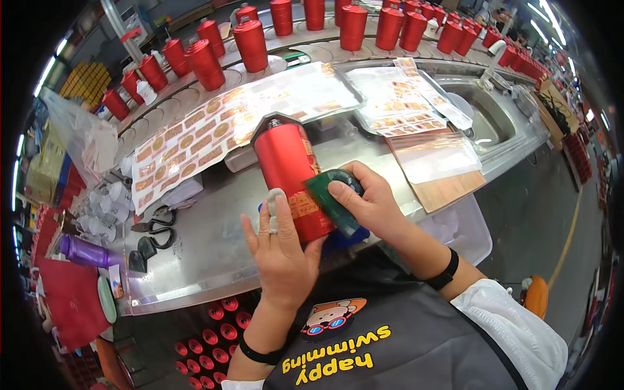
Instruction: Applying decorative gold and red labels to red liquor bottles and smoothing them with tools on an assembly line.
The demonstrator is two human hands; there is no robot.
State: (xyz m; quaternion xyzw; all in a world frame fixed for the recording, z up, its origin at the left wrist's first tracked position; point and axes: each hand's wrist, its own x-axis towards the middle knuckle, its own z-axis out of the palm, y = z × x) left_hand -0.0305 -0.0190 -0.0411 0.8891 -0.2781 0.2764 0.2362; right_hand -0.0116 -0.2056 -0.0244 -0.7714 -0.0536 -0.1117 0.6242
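A red metal canister (pixel 284 159) lies tilted in front of me, its narrow top toward the far side and framed by a dark angular piece. Gold labelling (pixel 303 205) shows on its lower side. My left hand (pixel 285 263) rests against the canister's lower left side with fingers stretched and spread; pale covers wrap some fingertips. In my right hand (pixel 372 200), pinched between thumb and fingers, is a dark green flat scraper (pixel 333 203) pressed along the canister's right side, over part of the label. Something blue (pixel 344 239) shows beneath the canister.
Label sheets (pixel 214 133) and a bagged stack (pixel 396 97) cover the far side of the metal bench (pixel 195 260). Scissors (pixel 162 227) lie left, a sink (pixel 491 120) right. Red canisters (pixel 250 45) line a conveyor behind. A white bin (pixel 465 227) stands below the right edge.
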